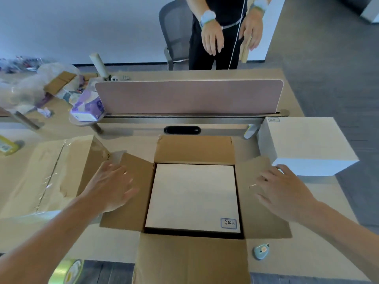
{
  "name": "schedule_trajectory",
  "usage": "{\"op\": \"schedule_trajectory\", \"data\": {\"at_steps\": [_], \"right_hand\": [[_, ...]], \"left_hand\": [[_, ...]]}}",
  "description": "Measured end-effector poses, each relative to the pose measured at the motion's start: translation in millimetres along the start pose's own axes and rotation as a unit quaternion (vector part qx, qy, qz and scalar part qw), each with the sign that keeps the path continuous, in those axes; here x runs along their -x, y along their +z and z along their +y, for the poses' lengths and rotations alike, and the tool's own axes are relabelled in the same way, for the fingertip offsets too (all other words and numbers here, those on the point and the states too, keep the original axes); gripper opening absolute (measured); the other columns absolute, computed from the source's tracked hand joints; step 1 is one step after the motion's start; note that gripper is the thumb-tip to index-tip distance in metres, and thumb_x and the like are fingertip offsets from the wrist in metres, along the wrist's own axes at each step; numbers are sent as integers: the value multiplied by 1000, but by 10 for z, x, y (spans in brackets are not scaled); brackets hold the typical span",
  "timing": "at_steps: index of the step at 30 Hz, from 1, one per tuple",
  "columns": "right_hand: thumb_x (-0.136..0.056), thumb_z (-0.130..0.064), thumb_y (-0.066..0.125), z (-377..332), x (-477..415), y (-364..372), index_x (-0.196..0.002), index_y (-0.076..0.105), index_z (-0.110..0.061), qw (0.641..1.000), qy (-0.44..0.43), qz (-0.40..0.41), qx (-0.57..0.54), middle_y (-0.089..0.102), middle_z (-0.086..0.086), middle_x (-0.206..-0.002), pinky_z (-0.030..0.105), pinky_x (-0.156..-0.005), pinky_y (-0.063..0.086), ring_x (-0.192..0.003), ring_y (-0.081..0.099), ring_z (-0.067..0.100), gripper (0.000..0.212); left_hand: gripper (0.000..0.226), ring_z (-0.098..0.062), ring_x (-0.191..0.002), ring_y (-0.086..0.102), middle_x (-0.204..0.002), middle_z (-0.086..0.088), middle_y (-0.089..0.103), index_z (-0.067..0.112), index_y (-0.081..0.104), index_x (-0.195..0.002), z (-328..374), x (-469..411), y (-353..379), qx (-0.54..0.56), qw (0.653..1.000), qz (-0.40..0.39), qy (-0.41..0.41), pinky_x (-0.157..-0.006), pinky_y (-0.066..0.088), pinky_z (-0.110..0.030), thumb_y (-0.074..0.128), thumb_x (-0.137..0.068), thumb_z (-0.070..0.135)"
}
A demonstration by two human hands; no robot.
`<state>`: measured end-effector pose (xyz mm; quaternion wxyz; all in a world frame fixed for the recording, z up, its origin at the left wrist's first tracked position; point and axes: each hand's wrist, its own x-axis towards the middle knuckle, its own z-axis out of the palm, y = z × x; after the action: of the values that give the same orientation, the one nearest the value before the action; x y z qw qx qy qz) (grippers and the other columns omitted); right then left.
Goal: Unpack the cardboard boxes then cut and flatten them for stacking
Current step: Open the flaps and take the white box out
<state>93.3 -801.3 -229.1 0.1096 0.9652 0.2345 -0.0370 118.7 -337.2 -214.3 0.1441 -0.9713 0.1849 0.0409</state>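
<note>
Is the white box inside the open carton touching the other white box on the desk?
Apart. The head view shows the inner white box down in the carton, with a cardboard flap between it and the outer white box.

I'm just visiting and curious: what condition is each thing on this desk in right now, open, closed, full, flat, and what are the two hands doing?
Brown cardboard box: open, all four flaps folded out.
White square box inside it: closed, not yet lifted out.
White box on the right: closed, standing on the desk.
Taped brown cardboard on the left: lying flat.
Small blue cutter: lying unused.
Left hand: open, on the left flap.
Right hand: open, on the right flap.
</note>
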Motion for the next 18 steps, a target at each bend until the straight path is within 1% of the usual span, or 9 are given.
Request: {"op": "schedule_trajectory", "data": {"at_steps": [2, 4, 5, 8, 10, 12, 14, 16, 18], "right_hand": [[-99, -57, 39, -30, 87, 127, -129, 57, -31, 991, 58, -118, -15, 60, -6, -123, 36, -102, 38, -116, 56, 20, 43], [-99, -60, 38, -134, 132, 229, -142, 46, -34, 973, 125, -162, -108, 55, -8, -130, 34, -94, 45, -117, 56, 17, 51], [-99, -61, 38, -209, 126, 282, -145, 42, -33, 961, 154, -168, -154, 55, -8, -132, 34, -92, 48, -116, 58, 17, 54], [-100, -58, 41, -445, 20, 481, -155, 30, -21, 918, 216, -216, -255, 49, 0, -147, 36, -99, 47, -127, 54, 24, 67], [-104, -45, 42, -584, -72, 567, -152, 34, -12, 883, 246, -234, -324, 51, 6, -146, 35, -98, 43, -126, 54, 26, 59], [-107, -33, 38, -686, -153, 631, -134, 49, -11, 854, 272, -228, -381, 62, 10, -127, 32, -85, 43, -107, 59, 25, 36], [-106, -26, 34, -745, -193, 665, -116, 55, -13, 826, 300, -227, -420, 65, 10, -111, 33, -80, 45, -97, 61, 25, 26], [-105, -24, 34, -749, -215, 647, -113, 55, -13, 815, 307, -238, -429, 65, 10, -108, 36, -84, 51, -96, 63, 27, 25], [-103, -23, 37, -708, -245, 572, -106, 55, -14, 810, 311, -250, -429, 64, 8, -104, 36, -81, 52, -92, 63, 26, 20]], "left_hand": [[42, -11, -108, 61, -112, 14, 65, 35, 63, -115, 74, 58, 107, -15, 995, -94, -29, -101, 39, -33, 43, -96, 66], [40, -14, -110, 60, -120, 9, 62, 30, 59, -128, 244, 64, 240, 78, 982, -166, -54, -96, 46, -33, 43, -101, 54], [37, -16, -108, 62, -122, 8, 62, 30, 58, -129, 340, 53, 309, 145, 967, -191, -82, -93, 49, -33, 44, -103, 50], [22, -17, -89, 64, -108, 4, 65, 29, 55, -106, 577, 28, 544, 284, 915, -210, -196, -77, 52, -35, 40, -106, 44], [26, -23, -82, 62, -97, -5, 67, 20, 53, -96, 683, -3, 725, 307, 901, -208, -226, -75, 52, -38, 35, -108, 34], [28, -24, -80, 60, -98, -9, 69, 15, 57, -99, 743, -36, 826, 327, 893, -187, -247, -74, 51, -37, 33, -109, 26], [30, -24, -83, 58, -103, -11, 70, 11, 60, -103, 759, -61, 843, 349, 883, -178, -259, -75, 46, -33, 34, -110, 24], [31, -27, -89, 62, -102, -12, 69, 10, 61, -101, 734, -78, 845, 365, 872, -196, -261, -74, 43, -31, 34, -110, 22], [33, -29, -93, 64, -107, -14, 69, 6, 64, -111, 682, -102, 800, 379, 861, -213, -264, -74, 44, -29, 36, -109, 22]]}}
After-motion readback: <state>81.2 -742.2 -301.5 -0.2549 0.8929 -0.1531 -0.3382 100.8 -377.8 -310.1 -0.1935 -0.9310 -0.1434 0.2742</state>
